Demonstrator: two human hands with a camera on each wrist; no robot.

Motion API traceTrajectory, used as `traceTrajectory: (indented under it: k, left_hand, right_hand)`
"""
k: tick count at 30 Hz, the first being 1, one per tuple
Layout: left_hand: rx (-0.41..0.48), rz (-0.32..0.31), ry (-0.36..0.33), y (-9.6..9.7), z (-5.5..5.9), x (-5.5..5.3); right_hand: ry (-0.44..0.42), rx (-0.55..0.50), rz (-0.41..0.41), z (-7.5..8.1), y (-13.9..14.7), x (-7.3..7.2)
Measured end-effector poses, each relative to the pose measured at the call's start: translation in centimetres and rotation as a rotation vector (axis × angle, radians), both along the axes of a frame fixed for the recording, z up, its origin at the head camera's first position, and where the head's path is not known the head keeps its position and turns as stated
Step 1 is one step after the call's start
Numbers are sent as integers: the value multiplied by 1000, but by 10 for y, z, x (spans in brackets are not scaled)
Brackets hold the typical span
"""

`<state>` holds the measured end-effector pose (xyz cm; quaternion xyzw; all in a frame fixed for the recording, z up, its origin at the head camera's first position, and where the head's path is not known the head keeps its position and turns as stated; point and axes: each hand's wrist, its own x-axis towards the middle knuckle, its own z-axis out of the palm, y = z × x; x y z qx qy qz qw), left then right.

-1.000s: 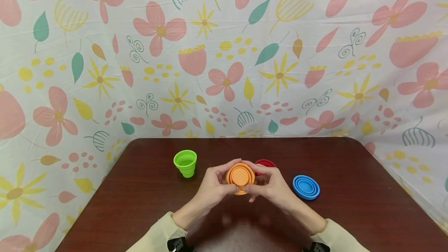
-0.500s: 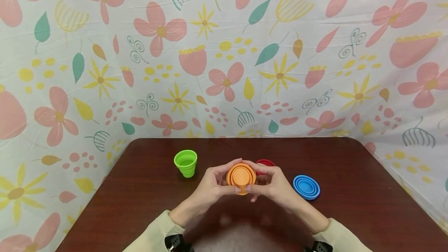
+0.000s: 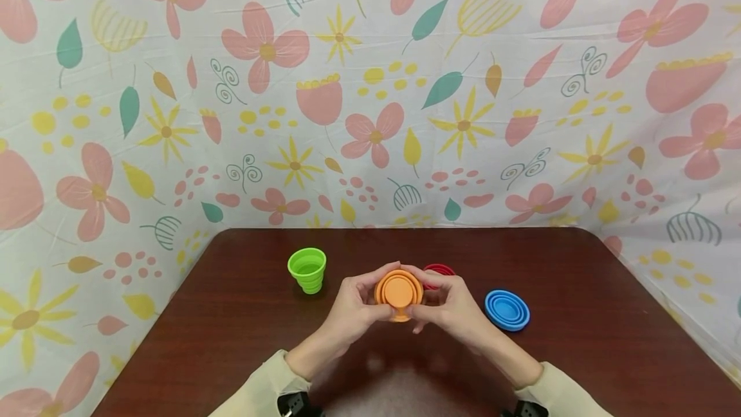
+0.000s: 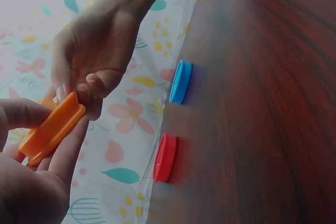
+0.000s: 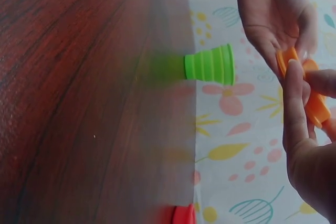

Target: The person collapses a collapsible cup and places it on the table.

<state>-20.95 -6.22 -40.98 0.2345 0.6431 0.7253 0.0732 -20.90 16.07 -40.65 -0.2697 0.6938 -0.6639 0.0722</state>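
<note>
Both hands hold an orange collapsible cup (image 3: 399, 291) between them, raised over the middle of the table. Its rings are folded mostly flat, and its round base faces the head camera. My left hand (image 3: 352, 306) grips its left side, thumb at the lower edge and fingers at the top. On the other side my right hand (image 3: 450, 306) pinches it the same way, thumb near the bottom. In the left wrist view the cup (image 4: 52, 129) looks like a thin disc edge-on. Fingers hide parts of its rim in both wrist views.
A green collapsible cup (image 3: 307, 271) stands expanded at the back left. Behind the right hand lies a flattened red cup (image 3: 439, 270), partly hidden. A flattened blue cup (image 3: 507, 310) lies to the right on the dark wooden table (image 3: 579, 352). Patterned cloth (image 3: 370, 82) hangs behind.
Both hands keep their hold on the orange cup and have barely shifted. The other cups stay where they were.
</note>
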Motion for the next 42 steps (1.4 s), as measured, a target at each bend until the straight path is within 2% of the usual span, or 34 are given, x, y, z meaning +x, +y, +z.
traceTrajectory:
  k: [8, 16, 20, 30, 42]
  left_hand:
    - [-15, -12, -5, -1, -1, -3]
    - [-14, -152, 2, -10, 1, -6]
    - [-15, -192, -1, -12, 2, -7]
    - [-14, -187, 39, -11, 3, -8]
    - [-31, -176, 82, -12, 2, -6]
  right_hand:
    - [-4, 5, 25, 1, 3, 0]
    - [3, -15, 47, -1, 6, 1]
    - [2, -13, 50, -2, 7, 0]
    - [23, 20, 19, -3, 6, -1]
    - [21, -11, 17, -3, 6, -1]
